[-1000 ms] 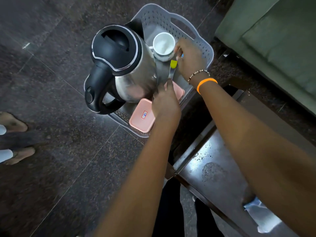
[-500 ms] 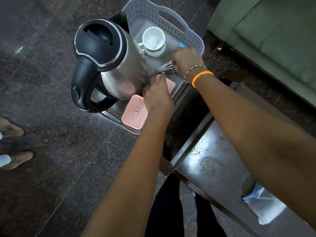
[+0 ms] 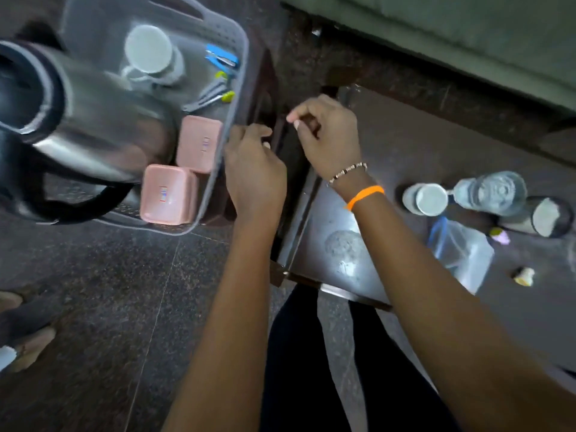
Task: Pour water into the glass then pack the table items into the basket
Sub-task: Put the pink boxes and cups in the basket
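Note:
The grey perforated basket (image 3: 240, 88) sits at upper left and holds a steel kettle (image 3: 93, 116) with a black handle, a white cup (image 3: 149, 54), blue and green-handled cutlery (image 3: 218, 79) and two pink lidded boxes (image 3: 184, 169). My left hand (image 3: 254, 173) hovers just outside the basket's right rim, fingers loosely curled, holding nothing. My right hand (image 3: 327, 135), with a bead bracelet and an orange band on the wrist, is beside it over the table's left end, also holding nothing. On the dark table (image 3: 405, 145) stand a steel cup (image 3: 425, 199), a clear water bottle (image 3: 491, 193) and a dark tumbler (image 3: 542, 216).
A clear plastic bag (image 3: 461, 251) with a blue strip lies on the table, with two small bits (image 3: 523, 275) near it. A green sofa (image 3: 436, 32) runs along the top right. Another person's feet (image 3: 21, 332) are at the far left on the dark stone floor.
Both hands have drawn back out of the basket and let go of the cutlery, which now lies inside. The view has swung right, bringing the table items into sight.

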The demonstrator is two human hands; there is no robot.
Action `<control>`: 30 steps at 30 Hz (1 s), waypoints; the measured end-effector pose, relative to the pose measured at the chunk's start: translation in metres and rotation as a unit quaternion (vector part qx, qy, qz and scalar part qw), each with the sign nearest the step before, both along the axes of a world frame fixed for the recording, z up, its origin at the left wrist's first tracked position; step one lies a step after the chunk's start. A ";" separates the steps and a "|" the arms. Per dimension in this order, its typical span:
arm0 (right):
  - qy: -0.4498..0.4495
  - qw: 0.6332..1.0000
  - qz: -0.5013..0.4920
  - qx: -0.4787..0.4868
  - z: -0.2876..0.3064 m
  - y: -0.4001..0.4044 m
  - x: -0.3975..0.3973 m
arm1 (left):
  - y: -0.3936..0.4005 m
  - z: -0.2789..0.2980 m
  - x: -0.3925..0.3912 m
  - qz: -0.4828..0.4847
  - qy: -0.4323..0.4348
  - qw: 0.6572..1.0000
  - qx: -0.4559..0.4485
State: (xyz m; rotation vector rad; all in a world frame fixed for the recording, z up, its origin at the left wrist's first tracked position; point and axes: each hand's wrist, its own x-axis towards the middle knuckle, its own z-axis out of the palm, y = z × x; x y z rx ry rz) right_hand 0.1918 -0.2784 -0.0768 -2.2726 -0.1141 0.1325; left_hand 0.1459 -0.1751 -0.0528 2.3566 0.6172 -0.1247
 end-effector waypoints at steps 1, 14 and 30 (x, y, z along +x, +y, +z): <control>0.012 1.000 -0.025 -0.002 0.000 -0.016 -0.015 | -0.014 0.000 -0.007 -0.005 -0.002 1.000 -0.018; 0.178 0.957 -0.224 -0.039 -0.029 -0.236 -0.168 | -0.204 -0.050 -0.072 -0.285 0.205 0.933 -0.076; 0.324 0.911 -0.092 -0.239 -0.118 -0.409 -0.179 | -0.295 -0.128 -0.063 -0.291 0.255 0.918 0.083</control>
